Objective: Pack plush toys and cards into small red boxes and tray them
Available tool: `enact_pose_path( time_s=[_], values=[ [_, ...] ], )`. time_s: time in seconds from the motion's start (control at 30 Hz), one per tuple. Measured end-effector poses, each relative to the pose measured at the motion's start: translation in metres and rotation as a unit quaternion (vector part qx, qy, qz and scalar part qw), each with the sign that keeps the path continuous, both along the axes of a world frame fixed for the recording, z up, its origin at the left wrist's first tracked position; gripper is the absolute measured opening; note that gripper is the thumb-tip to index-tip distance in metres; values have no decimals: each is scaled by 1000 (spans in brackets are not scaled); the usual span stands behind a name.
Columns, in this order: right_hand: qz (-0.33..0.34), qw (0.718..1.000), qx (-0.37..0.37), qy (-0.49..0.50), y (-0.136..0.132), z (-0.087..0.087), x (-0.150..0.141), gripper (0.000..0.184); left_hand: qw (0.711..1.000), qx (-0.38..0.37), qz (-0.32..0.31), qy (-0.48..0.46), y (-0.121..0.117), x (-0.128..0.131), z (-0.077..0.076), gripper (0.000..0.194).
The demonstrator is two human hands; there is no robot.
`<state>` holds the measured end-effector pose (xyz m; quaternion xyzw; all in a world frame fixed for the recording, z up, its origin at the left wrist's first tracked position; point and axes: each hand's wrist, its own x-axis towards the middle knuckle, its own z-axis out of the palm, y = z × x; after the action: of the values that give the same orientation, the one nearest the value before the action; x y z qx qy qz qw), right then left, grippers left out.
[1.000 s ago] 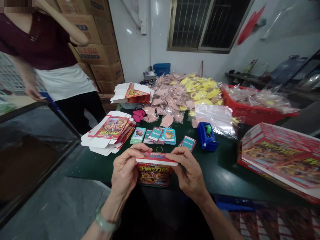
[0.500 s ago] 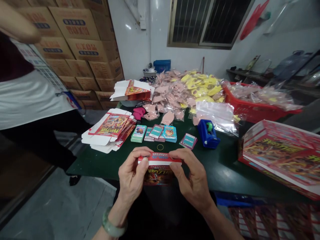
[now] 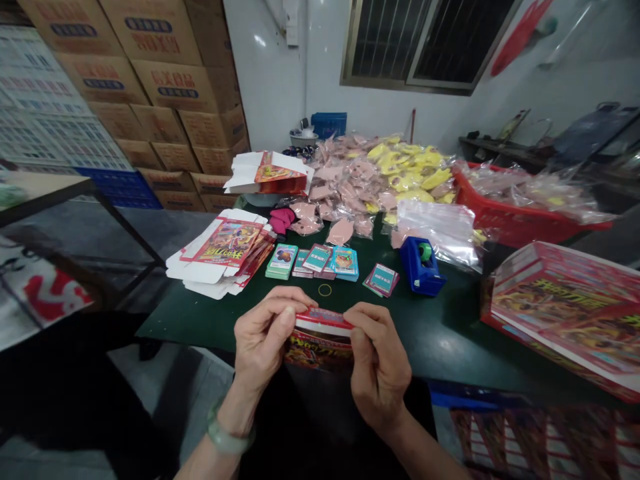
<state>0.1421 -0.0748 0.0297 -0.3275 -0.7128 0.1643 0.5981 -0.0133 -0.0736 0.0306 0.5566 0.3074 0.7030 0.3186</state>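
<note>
Between my hands is a small red printed cardboard box, held just off the table's near edge. My left hand pinches the left end of its top flap, thumb in front and fingers behind. On the right end, the fingers and thumb of my right hand grip the same flap, which is tilted over the top. A dark gap shows under the flap. Just beyond the box lie a yellow rubber band, stacks of cards and a smaller card pile. A blue tape dispenser stands to their right.
Flattened boxes are stacked at the table's left. Bagged pink and yellow pieces heap up at the back, beside a red basket. A large pile of red boxes stands right. Another person's clothing shows at left.
The flap has tipped down further over the box's top between my hands. The person at the left has shifted lower and nearer, uncovering crates and a table behind. My view has shifted slightly.
</note>
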Motion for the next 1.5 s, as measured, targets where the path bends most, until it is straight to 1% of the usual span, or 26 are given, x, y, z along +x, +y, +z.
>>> enact_pose_path(
  time_s=[0.07,0.13,0.23,0.3,0.37,0.4,0.5,0.63,0.67,0.73,0.8,0.83,0.9,1.0,1.07,1.1,1.13,1.17,1.2,1.23,1.27,1.3,1.33,1.4,1.47,1.5],
  values=[
    [1,999,31,-23,0,-1,3,34,1000,14,7,-5,1,1,-4,16],
    [10,997,37,-63,0,3,9,34,999,22,23,-2,1,2,-6,16],
    [38,992,-10,-117,-3,19,18,28,999,29,40,11,0,2,-7,15],
    [58,987,-46,-142,-4,29,21,23,999,30,40,18,-2,1,-7,15],
    [63,983,-57,-161,-6,36,21,19,999,32,36,21,-3,0,-7,14],
    [58,983,-49,-168,-7,36,21,19,999,35,35,20,-3,0,-7,14],
    [38,984,2,-172,-12,27,21,25,998,49,44,24,-5,1,-9,14],
    [25,983,53,-175,-21,-1,18,44,995,61,73,43,-7,2,-10,15],
    [20,984,61,-168,-21,-8,16,48,995,59,67,49,-8,1,-10,14],
    [13,987,81,-136,-19,-19,12,53,996,52,30,64,-9,-1,-10,10],
    [15,991,91,-92,-12,-26,8,56,995,50,-8,88,-11,-4,-9,20],
    [24,993,89,-71,-8,-26,7,55,993,53,-9,106,-12,-5,-8,25],
    [59,996,60,-37,3,-22,6,51,986,72,31,144,-11,-5,-5,31],
    [120,993,-21,0,15,-7,11,39,964,97,132,209,-8,3,0,29],
    [127,990,-54,3,19,2,17,36,945,94,180,256,-3,13,1,27],
    [121,990,-66,-3,22,4,23,38,938,97,193,270,0,18,0,26],
    [107,991,-76,-9,27,4,31,41,935,104,198,275,2,23,-2,26],
    [79,993,-92,-7,33,2,41,45,936,113,197,269,5,27,-5,26],
    [31,993,-116,5,42,-2,54,47,938,124,196,258,7,30,-8,26],
    [-38,988,-145,26,53,-6,70,46,938,134,197,250,8,32,-11,26],
    [-120,976,-176,53,66,-10,87,41,938,139,198,248,10,34,-14,27],
    [-211,952,-209,71,80,-14,105,38,937,142,199,249,11,34,-17,28],
    [-273,928,-244,63,95,-17,123,37,936,144,200,251,11,34,-18,28],
    [-305,905,-294,40,122,-19,153,29,936,149,198,248,11,34,-20,28],
    [-296,888,-352,8,143,-16,170,19,939,150,197,241,11,33,-19,28],
    [-290,876,-386,-6,150,-14,175,17,939,152,196,239,11,33,-18,28]
  ],
)
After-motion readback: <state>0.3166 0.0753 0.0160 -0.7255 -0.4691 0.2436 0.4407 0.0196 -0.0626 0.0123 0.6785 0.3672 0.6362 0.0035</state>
